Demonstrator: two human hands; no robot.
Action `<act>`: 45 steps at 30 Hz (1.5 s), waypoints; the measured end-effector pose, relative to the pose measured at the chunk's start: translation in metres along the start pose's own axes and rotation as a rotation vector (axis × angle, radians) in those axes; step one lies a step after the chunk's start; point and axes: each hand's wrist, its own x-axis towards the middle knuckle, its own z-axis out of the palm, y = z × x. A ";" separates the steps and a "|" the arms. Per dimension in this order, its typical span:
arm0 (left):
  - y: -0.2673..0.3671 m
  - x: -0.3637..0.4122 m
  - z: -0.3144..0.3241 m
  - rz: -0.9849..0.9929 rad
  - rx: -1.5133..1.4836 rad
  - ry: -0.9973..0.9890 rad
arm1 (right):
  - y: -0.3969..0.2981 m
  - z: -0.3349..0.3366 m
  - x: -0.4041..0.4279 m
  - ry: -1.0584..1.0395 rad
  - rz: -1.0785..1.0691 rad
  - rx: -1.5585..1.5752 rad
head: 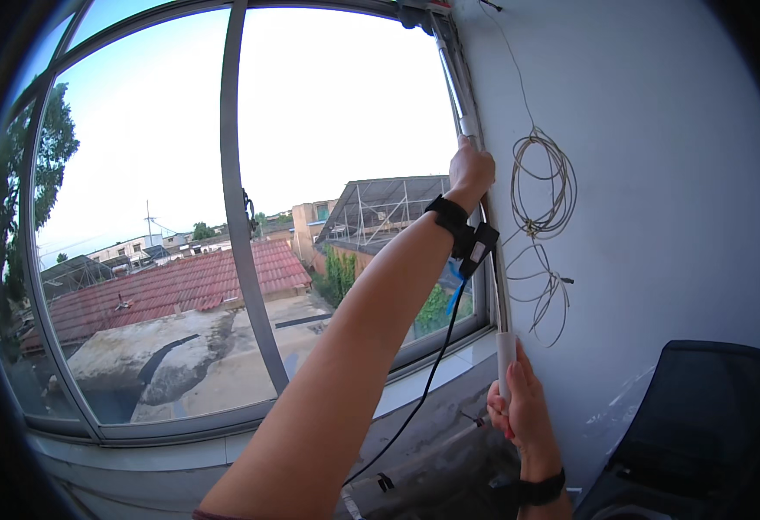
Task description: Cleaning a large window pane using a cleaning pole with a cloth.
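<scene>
A long, thin white pole (503,286) runs upright along the window's right side. My left hand (472,166) is raised high and closed round its upper part, just below a white sleeve (467,125). Lower down, my right hand (521,403) grips the thicker white tube (506,364) at the pole's bottom end. At the pole's top, by the window's upper corner, is a dark and red object (422,14), partly cut off by the picture's edge. Black bands circle both wrists; a black device (479,250) with a black cable hangs beside the left one.
The window's metal frame (231,162) and white tiled sill (406,393) lie to the left. Coils of thin cable (544,182) hang on the wall (666,195) to the right. A black mesh chair back (698,416) stands at the lower right, and pipes run beneath the sill.
</scene>
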 end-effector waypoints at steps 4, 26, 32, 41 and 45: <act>0.006 -0.018 -0.016 -0.016 -0.035 -0.007 | 0.008 0.002 -0.007 -0.049 0.023 0.006; -0.014 -0.098 -0.171 0.014 0.010 -0.044 | 0.100 0.101 -0.056 -0.248 0.053 0.076; -0.018 -0.117 -0.216 0.002 0.020 -0.018 | 0.129 0.130 -0.077 -0.242 0.069 0.138; 0.000 -0.158 -0.291 -0.025 0.033 -0.016 | 0.170 0.183 -0.123 -0.216 -0.061 -0.036; 0.001 -0.179 -0.336 -0.027 -0.013 -0.007 | 0.175 0.225 -0.149 -0.229 -0.041 0.061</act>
